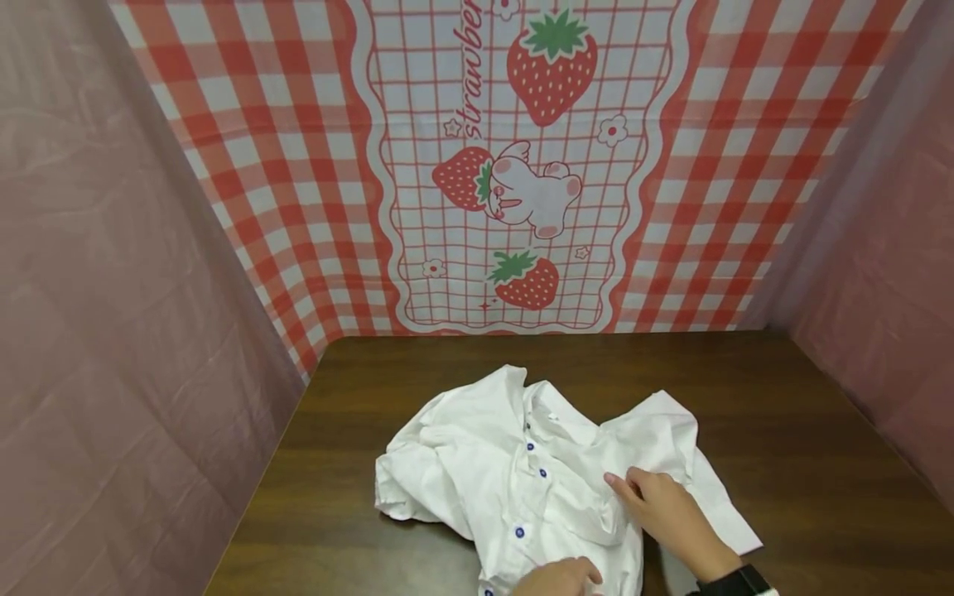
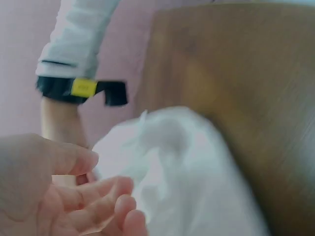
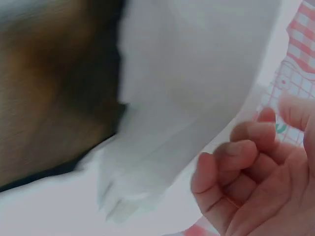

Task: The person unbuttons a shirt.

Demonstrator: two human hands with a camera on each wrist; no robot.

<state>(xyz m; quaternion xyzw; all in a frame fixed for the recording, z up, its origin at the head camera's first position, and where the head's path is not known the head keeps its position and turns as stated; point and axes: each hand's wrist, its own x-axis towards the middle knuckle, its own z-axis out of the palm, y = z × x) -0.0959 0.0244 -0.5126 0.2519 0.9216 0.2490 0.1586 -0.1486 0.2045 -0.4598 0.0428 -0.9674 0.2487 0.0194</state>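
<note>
A white button-up shirt (image 1: 492,463) with dark blue buttons lies rumpled on the brown table, collar toward the back and one sleeve out to each side. Over its right side is my right hand (image 1: 663,513), fingertips right at the cloth by the chest. In the right wrist view the fingers of that hand (image 3: 246,172) are loosely bent, thumb apart, nothing between them. My left hand (image 1: 559,577) is over the lower front of the shirt, partly cut off by the frame edge. The left wrist view shows this hand (image 2: 78,191) with relaxed fingers beside the white cloth (image 2: 182,172).
The dark wooden table (image 1: 805,430) extends around the shirt. Behind it hangs a red-checked cloth (image 1: 298,165) printed with strawberries. Pinkish curtains (image 1: 112,331) close off both sides. A black band (image 1: 734,582) circles the right wrist.
</note>
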